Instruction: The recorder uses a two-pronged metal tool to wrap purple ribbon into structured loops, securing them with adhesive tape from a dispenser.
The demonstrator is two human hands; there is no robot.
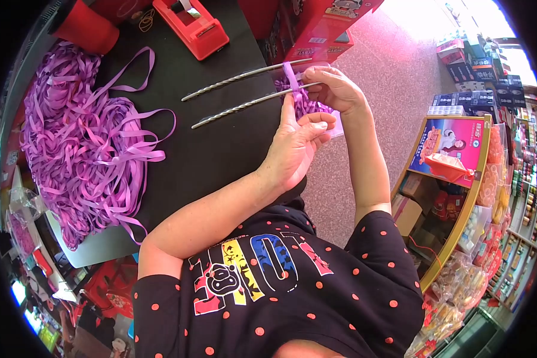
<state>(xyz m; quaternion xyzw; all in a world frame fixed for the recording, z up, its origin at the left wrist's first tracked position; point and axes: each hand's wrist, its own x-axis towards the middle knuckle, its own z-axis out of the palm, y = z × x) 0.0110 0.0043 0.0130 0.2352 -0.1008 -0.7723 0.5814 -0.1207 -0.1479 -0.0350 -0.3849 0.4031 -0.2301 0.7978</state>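
Two twisted metal rods (235,112) lie side by side above the black tabletop, pointing left. Near their right ends a purple ribbon (290,76) is looped across both. More ribbon, gathered in tight folds (307,107), hangs beneath the rods between my hands. My right hand (338,89) is closed, its fingertips pinching the ribbon beside the rod ends. My left hand (292,146) has its index finger stretched up against the ribbon at the lower rod. Its thumb and other fingers stand apart, with nothing seen in the palm.
A large heap of loose purple ribbon (89,155) covers the table's left side. At the back are a red tape dispenser (194,28) and a red cylinder (86,28). Red boxes (316,33) stand beyond the rods. A gold-edged display case (441,197) stands at right.
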